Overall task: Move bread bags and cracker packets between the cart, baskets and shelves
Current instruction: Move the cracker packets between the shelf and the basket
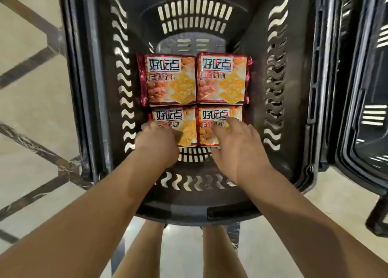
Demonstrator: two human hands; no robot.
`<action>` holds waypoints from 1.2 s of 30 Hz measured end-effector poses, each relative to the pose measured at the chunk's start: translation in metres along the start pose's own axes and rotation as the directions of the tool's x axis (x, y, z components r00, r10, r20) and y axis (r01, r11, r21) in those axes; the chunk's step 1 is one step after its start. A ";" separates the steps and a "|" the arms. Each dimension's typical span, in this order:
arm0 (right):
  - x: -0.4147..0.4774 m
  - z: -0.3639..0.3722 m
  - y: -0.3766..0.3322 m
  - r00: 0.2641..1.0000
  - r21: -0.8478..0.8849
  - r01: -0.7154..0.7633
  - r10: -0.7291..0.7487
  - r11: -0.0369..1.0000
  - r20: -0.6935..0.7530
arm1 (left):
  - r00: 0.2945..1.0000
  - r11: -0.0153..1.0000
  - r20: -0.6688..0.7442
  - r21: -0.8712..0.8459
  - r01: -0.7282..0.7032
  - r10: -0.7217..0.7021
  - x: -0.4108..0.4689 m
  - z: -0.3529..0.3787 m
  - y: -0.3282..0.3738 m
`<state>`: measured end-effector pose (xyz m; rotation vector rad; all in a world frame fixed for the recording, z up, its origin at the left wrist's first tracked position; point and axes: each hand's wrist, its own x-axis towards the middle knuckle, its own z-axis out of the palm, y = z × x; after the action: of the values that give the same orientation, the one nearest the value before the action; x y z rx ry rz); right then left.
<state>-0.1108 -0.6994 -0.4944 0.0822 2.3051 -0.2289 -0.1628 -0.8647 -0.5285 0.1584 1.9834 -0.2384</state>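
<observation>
Several red and orange cracker packets lie flat in a two-by-two block on the floor of a black plastic basket point(189, 212). My left hand point(157, 141) reaches down to the near-left packet point(186, 128), fingers curled over its left edge. My right hand point(237, 147) lies on the near-right packet point(210, 118) with fingers stretched across its top and the thumb at its near edge. The far-left packet point(170, 80) and far-right packet point(222, 78) lie untouched behind them.
A second black basket point(367, 88) stands close on the right, its rim against this one. Pale marble floor with dark stripes point(31, 109) lies to the left and below. The basket's slotted walls rise steeply around the packets.
</observation>
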 end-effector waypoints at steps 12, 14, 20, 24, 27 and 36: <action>0.032 0.013 0.021 0.942 0.333 -0.332 0.292 0.883 0.166 | 0.988 0.723 -0.040 -0.687 0.080 -0.148 0.021 0.018 0.005; 0.037 0.019 0.022 0.923 0.404 -0.385 0.340 0.830 0.181 | 0.985 0.696 -0.070 -0.715 0.062 -0.160 0.019 0.022 0.006; 0.044 0.021 0.021 0.882 0.585 -0.446 0.445 0.677 0.158 | 0.946 0.566 -0.237 -0.821 -0.074 -0.220 0.003 0.029 0.011; 0.044 0.021 0.023 0.860 0.571 -0.464 0.498 0.677 0.108 | 0.921 0.522 -0.307 -0.841 -0.143 -0.241 -0.003 0.030 0.010; 0.045 0.024 0.025 0.862 0.562 -0.467 0.494 0.683 0.116 | 0.908 0.535 -0.327 -0.832 -0.146 -0.261 -0.004 0.031 0.012; 0.044 0.030 0.025 0.894 0.546 -0.422 0.432 0.724 0.118 | 0.965 0.569 -0.129 -0.822 0.025 -0.229 0.018 0.035 0.006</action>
<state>-0.1155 -0.6809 -0.5508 0.9152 2.0876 -0.6598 -0.1380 -0.8676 -0.5592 -0.5999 2.1296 0.6630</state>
